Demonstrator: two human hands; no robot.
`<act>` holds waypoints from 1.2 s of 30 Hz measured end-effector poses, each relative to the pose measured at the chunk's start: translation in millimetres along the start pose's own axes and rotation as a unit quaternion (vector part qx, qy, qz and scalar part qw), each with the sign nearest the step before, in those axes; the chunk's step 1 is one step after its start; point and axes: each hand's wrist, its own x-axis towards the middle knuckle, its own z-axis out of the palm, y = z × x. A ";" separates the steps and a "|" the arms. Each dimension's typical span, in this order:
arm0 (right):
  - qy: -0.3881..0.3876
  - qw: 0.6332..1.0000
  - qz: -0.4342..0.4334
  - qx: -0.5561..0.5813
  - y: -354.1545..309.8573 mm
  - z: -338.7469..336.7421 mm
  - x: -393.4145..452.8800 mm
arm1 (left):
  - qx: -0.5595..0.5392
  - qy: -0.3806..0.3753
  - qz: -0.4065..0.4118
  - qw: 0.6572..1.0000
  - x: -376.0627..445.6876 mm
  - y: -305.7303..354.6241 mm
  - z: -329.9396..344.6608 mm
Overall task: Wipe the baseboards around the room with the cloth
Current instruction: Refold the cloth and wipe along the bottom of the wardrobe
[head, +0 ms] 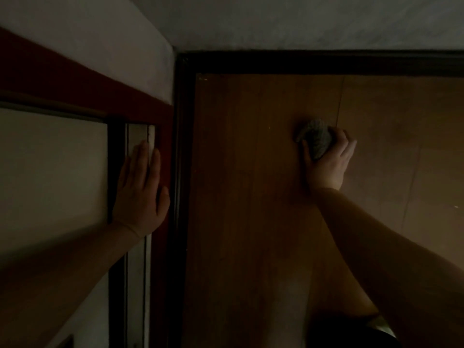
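Right hand (329, 159) grips the bunched cloth (315, 138); left hand (140, 189) rests flat, fingers straight.

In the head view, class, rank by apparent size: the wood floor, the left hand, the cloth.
1. wood floor
2. left hand
3. cloth, partly hidden in the right hand

A single head-worn wide-angle camera is looking steeply down into a dim room corner, close above wooden floor (251, 197), with dark baseboard (313, 62) running across the top and both forearms reaching forward from the lower edge.
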 end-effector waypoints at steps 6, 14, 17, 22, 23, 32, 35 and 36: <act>-0.019 1.000 -0.001 -0.001 2.1 -1.5 2.2 | -0.007 0.003 0.002 1.000 -1.8 -1.2 3.4; -0.129 0.990 0.040 0.030 -4.1 -28.2 8.5 | -0.017 -0.011 -0.008 1.000 2.2 4.8 -2.7; -0.160 0.986 0.042 0.035 -1.1 -34.7 10.3 | -0.005 -0.016 -0.016 1.000 2.0 7.2 -7.3; -0.152 0.986 -0.036 0.054 22.2 -30.1 12.9 | 0.008 -0.014 -0.024 1.000 2.8 3.2 -2.5; -0.148 0.986 -0.050 0.055 25.9 -28.0 11.4 | 0.008 -0.015 -0.032 0.999 1.9 4.5 -2.7; -0.201 0.974 -0.046 0.098 29.2 -34.6 27.1 | 0.056 0.091 0.089 0.990 101.0 118.5 -42.0; -0.220 0.969 -0.036 0.104 27.0 -40.7 34.2 | 0.112 0.130 0.212 0.962 178.3 190.6 -76.4; -0.219 0.969 -0.034 0.107 26.2 -40.8 35.6 | 0.139 0.135 0.249 0.949 199.8 211.9 -87.4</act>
